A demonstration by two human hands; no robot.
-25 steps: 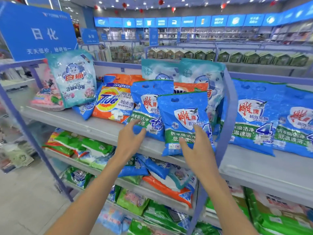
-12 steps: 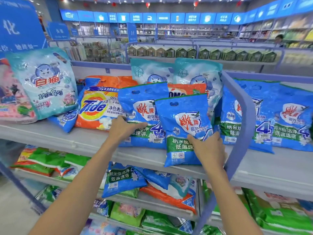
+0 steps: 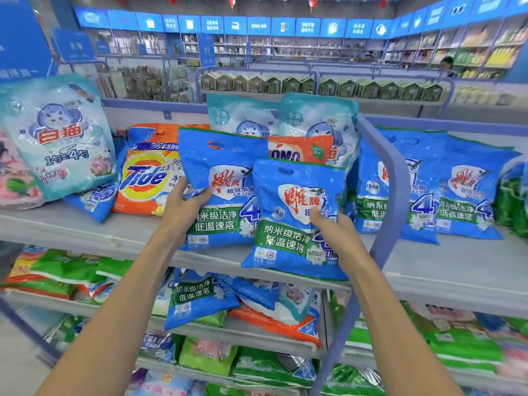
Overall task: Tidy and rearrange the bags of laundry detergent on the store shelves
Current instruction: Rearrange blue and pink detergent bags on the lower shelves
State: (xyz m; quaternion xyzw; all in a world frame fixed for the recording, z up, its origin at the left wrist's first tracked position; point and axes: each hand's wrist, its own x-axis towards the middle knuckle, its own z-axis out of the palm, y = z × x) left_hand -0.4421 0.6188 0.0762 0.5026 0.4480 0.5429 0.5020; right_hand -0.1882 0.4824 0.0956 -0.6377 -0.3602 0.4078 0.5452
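Two blue detergent bags with green bands stand on the top grey shelf (image 3: 85, 230). My left hand (image 3: 183, 204) grips the left edge of the rear blue bag (image 3: 225, 172), thumb on its front. My right hand (image 3: 334, 230) holds the right edge of the front blue bag (image 3: 288, 224), which overlaps the rear one and overhangs the shelf's front lip. Behind them lean an orange OMO bag (image 3: 297, 151) and two pale teal cat-logo bags (image 3: 320, 121). An orange Tide bag (image 3: 145, 172) sits to the left.
A large teal cat-logo bag (image 3: 57, 135) leans at far left. A purple-blue upright post (image 3: 391, 178) divides the shelf; more blue bags (image 3: 463, 190) stand right of it. Lower shelves hold jumbled green, blue and orange bags (image 3: 200, 298). Store aisles fill the background.
Both hands went from reaching with fingers apart to gripping the two blue bags. The view moved closer and to the right.
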